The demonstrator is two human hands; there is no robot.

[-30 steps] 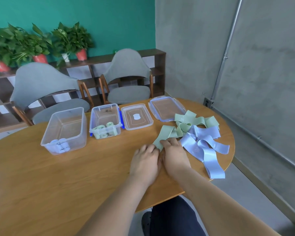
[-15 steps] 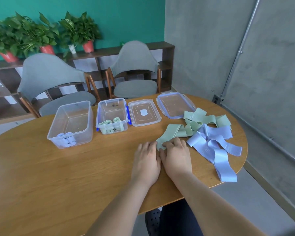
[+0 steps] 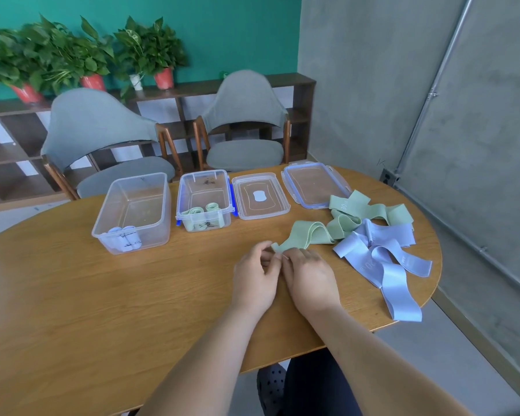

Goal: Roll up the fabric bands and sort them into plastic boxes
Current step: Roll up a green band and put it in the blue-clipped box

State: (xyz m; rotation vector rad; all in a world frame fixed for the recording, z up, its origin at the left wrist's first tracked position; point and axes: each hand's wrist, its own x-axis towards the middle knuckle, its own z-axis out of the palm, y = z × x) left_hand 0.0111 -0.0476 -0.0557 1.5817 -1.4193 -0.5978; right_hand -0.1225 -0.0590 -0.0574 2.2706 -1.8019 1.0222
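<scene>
A green fabric band (image 3: 308, 235) lies on the wooden table (image 3: 102, 295), its near end pinched between both hands. My left hand (image 3: 254, 279) and my right hand (image 3: 309, 277) sit side by side, fingertips closed on that end. More green bands (image 3: 370, 210) and several light blue bands (image 3: 382, 259) lie tangled to the right. A small clear box (image 3: 204, 199) holds rolled green bands. A larger clear box (image 3: 134, 211) holds rolled blue bands at its near end.
Two clear lids (image 3: 260, 195) (image 3: 314, 184) lie right of the boxes. Two grey chairs (image 3: 240, 121) stand behind the table, with a shelf of potted plants (image 3: 87, 61) beyond. The table's right edge is close to the blue bands, one hanging over it.
The hands have lifted slightly and curled their fingertips onto the band's near end, which now rises off the table. The view has shifted a little.
</scene>
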